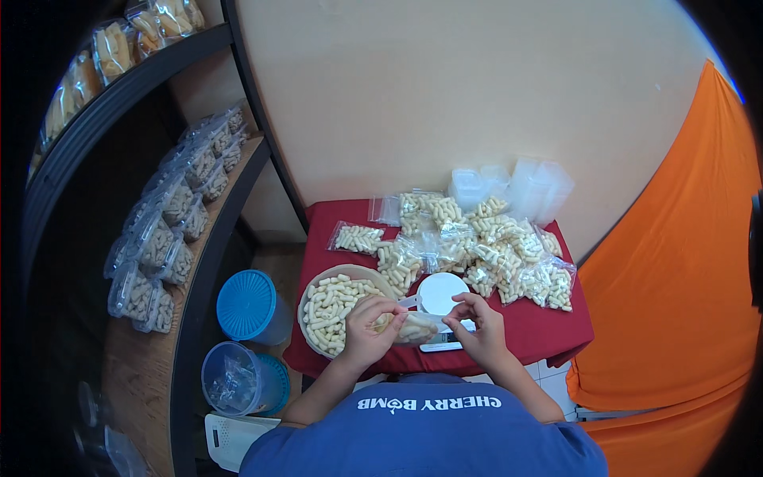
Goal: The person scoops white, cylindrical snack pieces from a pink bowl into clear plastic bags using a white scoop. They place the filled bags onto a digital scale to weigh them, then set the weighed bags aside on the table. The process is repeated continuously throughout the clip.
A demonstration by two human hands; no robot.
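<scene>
A clear plastic bag [419, 329] partly filled with pale stick-shaped snacks hangs between my two hands. My left hand [371, 328] pinches its left top corner, and my right hand [478, 327] pinches the right end of the upper edge. Below and behind the bag is a white kitchen scale [442, 290] with a round plate; the bag partly covers its base. To the left, a round tub [353, 272] brims with the same loose snacks, and my left hand overlaps its right side. A pale handle [410, 302] shows between the tub and the scale.
Several filled bags [503, 238] cover the back of the red-clothed table [554, 329]. Clear plastic containers [536, 185] stand by the wall. On the left are a shelf [208, 229] of packed snack boxes [158, 241], a blue-lidded bucket [246, 304] and an open bucket [231, 381]. Orange cloth [661, 286] hangs right.
</scene>
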